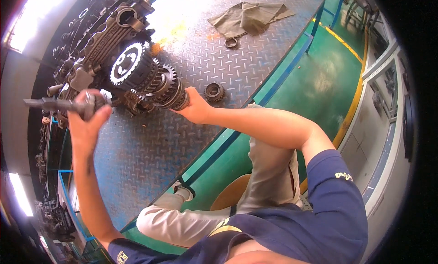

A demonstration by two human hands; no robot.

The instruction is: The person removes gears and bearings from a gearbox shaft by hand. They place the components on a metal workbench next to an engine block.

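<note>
Gear stack (153, 79): held aslant over the ridged steel table (150, 147), just beside the ribbed cast housing (107, 44), with the right hand (197, 107) at its near end. Could not tell whether resting fully on the table. Judged at risk of rolling or sliding toward the loose gear (214, 92) on any slackening of grip, given round rims and smooth (perhaps oily, not confirmed) metal. Also judged possible: chipped teeth or struck knuckles from a careless swing of the long dark metal piece (52, 104) in the left hand (87, 120), raised off to the left and blurred. Saw left fingers and thumb wrapped round that piece; saw right fingers curled against the stack's end, tips mostly hidden, exact placing not readable. Noted for appearance: several toothed wheels in line, dark grey to brownish, with a bright, holed face at the far end and plainer stepped rings near the hand.
</note>
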